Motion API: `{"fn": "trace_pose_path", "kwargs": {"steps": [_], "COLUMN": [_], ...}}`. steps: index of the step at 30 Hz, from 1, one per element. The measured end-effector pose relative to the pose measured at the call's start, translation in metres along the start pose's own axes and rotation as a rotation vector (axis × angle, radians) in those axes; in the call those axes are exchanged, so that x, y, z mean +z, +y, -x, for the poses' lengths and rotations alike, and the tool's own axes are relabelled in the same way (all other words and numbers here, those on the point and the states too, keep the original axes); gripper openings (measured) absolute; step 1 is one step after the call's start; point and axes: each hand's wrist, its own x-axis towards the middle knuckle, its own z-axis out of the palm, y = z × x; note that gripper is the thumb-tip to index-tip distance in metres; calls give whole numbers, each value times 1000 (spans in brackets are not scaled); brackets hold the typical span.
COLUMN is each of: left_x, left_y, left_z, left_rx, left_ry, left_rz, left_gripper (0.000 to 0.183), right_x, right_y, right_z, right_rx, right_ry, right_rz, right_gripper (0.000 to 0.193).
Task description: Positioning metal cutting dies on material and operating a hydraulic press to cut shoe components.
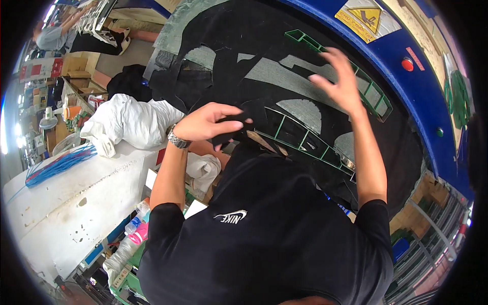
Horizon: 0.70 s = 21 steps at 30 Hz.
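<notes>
A black fabric sheet (229, 30) with cut-out openings covers the work surface, and the grey board (277, 79) shows through the gaps. My left hand (203, 122), a metal watch on its wrist, is closed on a piece of black fabric (231, 127) near my body. My right hand (343, 86) is raised over the sheet with its fingers apart and holds nothing; the fingers are slightly blurred. Just beyond it lies a long green-edged cutting die (305, 40), partly hidden by that hand. A second cutting die (303, 139) rests on the fabric between my forearms.
A blue machine beam (437, 101) with a red button (407, 64) and a yellow warning sign (367, 19) curves along the far right. At left, a white cloth bundle (134, 124) and blue cords (58, 165) lie on a white table (76, 203). Another person (51, 38) works at the far left.
</notes>
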Motion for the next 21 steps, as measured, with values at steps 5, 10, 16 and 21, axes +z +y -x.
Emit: {"fn": "trace_pose_path", "kwargs": {"steps": [5,10,16,21], "left_x": [17,0,-8,-8], "left_y": [45,39,2,3], "left_z": [-2,29,31,16], "left_rx": [263,257,233,436], "left_ry": [14,79,141,145], "left_rz": [-572,-461,15,-300], "left_gripper": [27,25,22,24], "right_x": [16,13,14,42], "right_y": [-115,-96,-113,-163], "right_z": [-41,-57,-71,-80], "right_rx": [-151,45,-2,-330], "right_ry": [-875,-1142,-998,-936], "right_rz": [-845,-854,-829,-848], "right_gripper": [50,21,57,75]}}
